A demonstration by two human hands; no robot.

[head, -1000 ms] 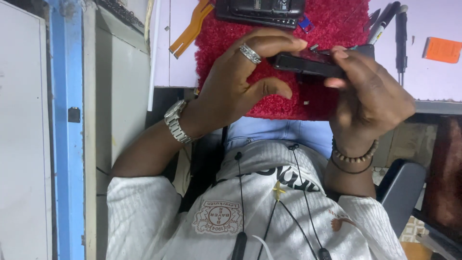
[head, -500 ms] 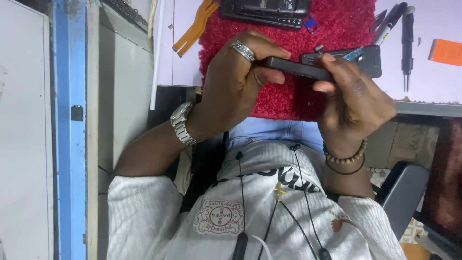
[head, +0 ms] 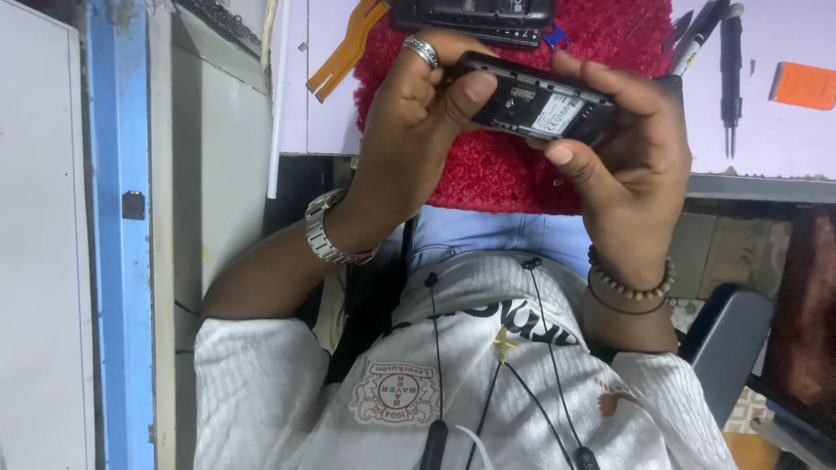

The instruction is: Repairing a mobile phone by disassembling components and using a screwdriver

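Both of my hands hold a small black phone (head: 540, 104) above a red fuzzy mat (head: 505, 178). The phone's back is open, showing the inner compartment with a white label. My left hand (head: 405, 139), with a silver ring and a metal watch, grips the phone's left end, thumb pressed on its edge. At the phone's right end, my right hand (head: 631, 165), with a bead bracelet, wraps around it from below with its fingers over the top.
Another black device (head: 475, 16) lies at the mat's far edge beside a small blue piece (head: 557, 36). An orange flat strip (head: 344, 57) lies left of the mat. Dark tools (head: 730, 70) and an orange pad (head: 805, 84) lie right. A blue-edged cabinet (head: 117, 235) stands left.
The phone has been turned so its open back faces me, where before I saw its thin edge. Both hands have shifted their grip on its ends.
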